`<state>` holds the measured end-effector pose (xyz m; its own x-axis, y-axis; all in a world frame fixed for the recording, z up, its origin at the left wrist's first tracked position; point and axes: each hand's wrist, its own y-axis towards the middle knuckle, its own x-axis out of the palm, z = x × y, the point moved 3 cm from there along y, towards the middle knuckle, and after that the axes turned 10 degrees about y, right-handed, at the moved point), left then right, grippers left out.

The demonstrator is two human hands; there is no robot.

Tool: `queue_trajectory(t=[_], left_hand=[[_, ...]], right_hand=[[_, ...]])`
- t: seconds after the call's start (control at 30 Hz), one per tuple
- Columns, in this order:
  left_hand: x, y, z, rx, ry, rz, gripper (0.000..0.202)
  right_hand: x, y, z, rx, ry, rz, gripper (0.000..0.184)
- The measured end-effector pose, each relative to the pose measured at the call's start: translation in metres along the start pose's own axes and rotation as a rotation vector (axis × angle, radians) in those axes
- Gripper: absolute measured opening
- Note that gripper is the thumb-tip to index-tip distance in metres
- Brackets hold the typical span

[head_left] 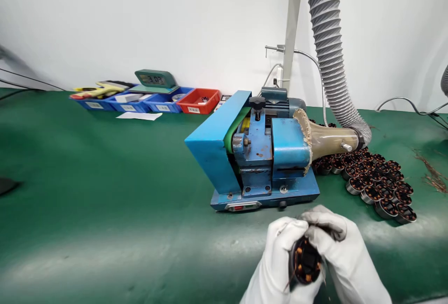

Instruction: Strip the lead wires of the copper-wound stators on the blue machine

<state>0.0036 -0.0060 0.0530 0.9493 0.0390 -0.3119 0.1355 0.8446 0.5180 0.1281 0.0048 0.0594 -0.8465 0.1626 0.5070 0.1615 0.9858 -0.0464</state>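
Observation:
A round motor stator (310, 262), with copper windings around a dark core, is in my gloved left hand (280, 257). The fingers of that hand wrap round its side, and its open face is turned towards me. My gloved right hand (336, 238) is pinched at the stator's upper edge, its fingertips meeting those of the left. Thin dark strands show near the fingertips, but what the pinch holds is hidden. Fine loose wires hang at the stator's lower rim. Just beyond both hands stands a blue belt machine (257, 155) with a green belt.
Rows of similar stators (381, 185) stand to the right. A grey hose (329, 47) joins a tan duct (332, 140) on the machine. Blue bins (129, 107), a red bin (199, 101) and a digital clock (156, 79) line the back. Wire scraps (436, 178) lie far right.

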Motion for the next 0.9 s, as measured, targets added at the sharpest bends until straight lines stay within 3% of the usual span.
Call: queue_trajectory(t=[0.07,0.17,0.23,0.33,0.43,0.5,0.6,0.73,0.9], left_hand=[[0.001,0.000,-0.001,0.020,0.028,0.047,0.052],[0.003,-0.002,-0.004,-0.041,0.041,0.127,0.050],[0.006,-0.003,-0.008,-0.104,0.033,0.156,0.054],[0.014,-0.001,-0.020,-0.291,-0.067,0.155,0.055],[0.027,0.004,-0.036,-0.497,-0.236,0.115,0.051],[0.036,0.010,-0.043,-0.587,-0.397,0.135,0.051],[0.047,0.024,-0.049,-0.705,-0.630,0.229,0.051],[0.055,0.043,-0.052,-0.754,-0.698,0.331,0.051],[0.059,0.052,-0.052,-0.814,-0.797,0.352,0.042]], right_hand=[[0.003,0.003,0.001,0.008,0.069,0.037,0.014],[-0.001,0.006,0.002,0.069,0.356,0.138,0.018],[-0.009,0.006,0.002,-0.027,0.455,0.246,0.017],[-0.013,0.002,0.008,-0.172,0.270,0.252,0.018],[-0.001,0.004,0.023,-0.138,-0.054,0.141,0.040],[0.006,0.009,0.029,-0.127,-0.213,0.214,0.046],[0.014,0.023,0.031,-0.131,-0.316,0.271,0.039],[0.018,0.042,0.027,-0.149,-0.344,0.246,0.037],[0.020,0.051,0.019,-0.162,-0.430,0.281,0.030]])
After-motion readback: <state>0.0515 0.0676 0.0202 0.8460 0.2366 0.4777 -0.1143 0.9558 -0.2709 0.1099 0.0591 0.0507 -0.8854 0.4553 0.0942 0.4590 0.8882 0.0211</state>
